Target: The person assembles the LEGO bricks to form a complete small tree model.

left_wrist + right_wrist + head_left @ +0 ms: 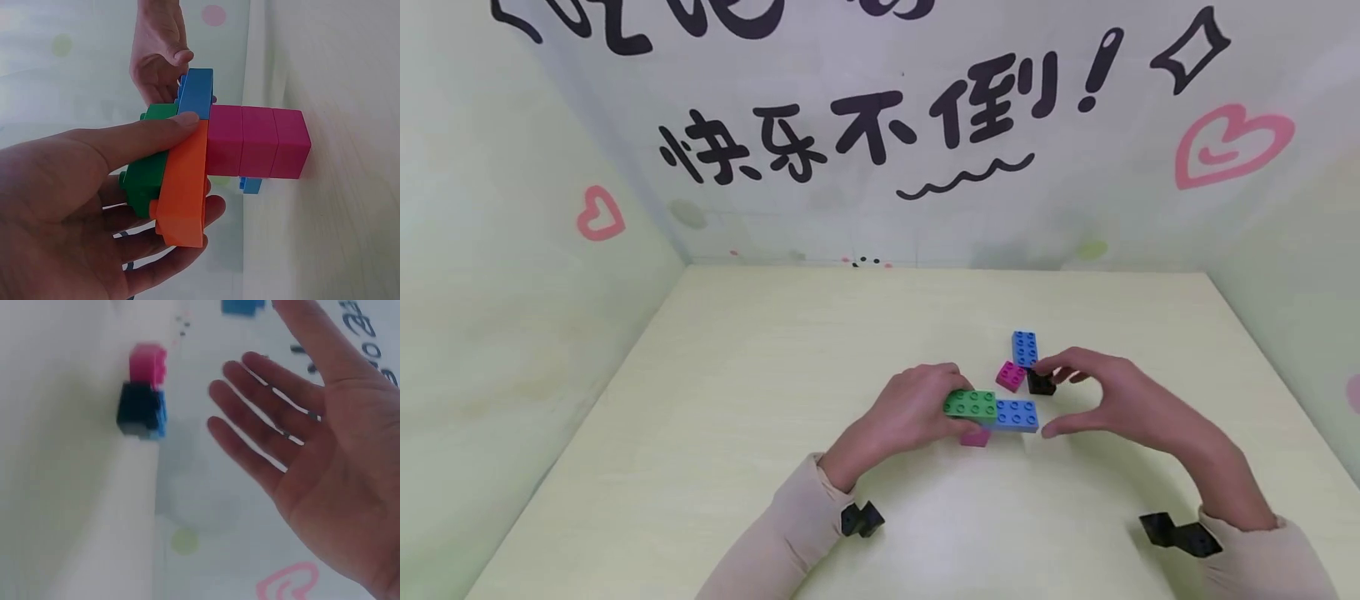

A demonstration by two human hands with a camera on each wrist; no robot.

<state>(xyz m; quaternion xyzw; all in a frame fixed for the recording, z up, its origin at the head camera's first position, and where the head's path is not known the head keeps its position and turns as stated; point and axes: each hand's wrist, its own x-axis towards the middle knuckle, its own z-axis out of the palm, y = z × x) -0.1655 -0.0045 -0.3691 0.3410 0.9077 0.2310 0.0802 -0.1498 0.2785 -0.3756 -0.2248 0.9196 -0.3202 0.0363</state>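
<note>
From where I stand, there's a pale table [775, 333]. The right hand [1127, 396] is empty, thumb and fingers wide apart. The left hand [917, 408] grips a toy-brick tower [988, 407]: green on top, blue and orange [184, 181] across the middle, pink under. The tower's top runs long from left to right. Its blue end points at the right hand, but the left is nearer, touching it. On the far side sit a long blue brick [1024, 348], a little pink brick [1011, 377] and a little black brick [1041, 382].
</note>
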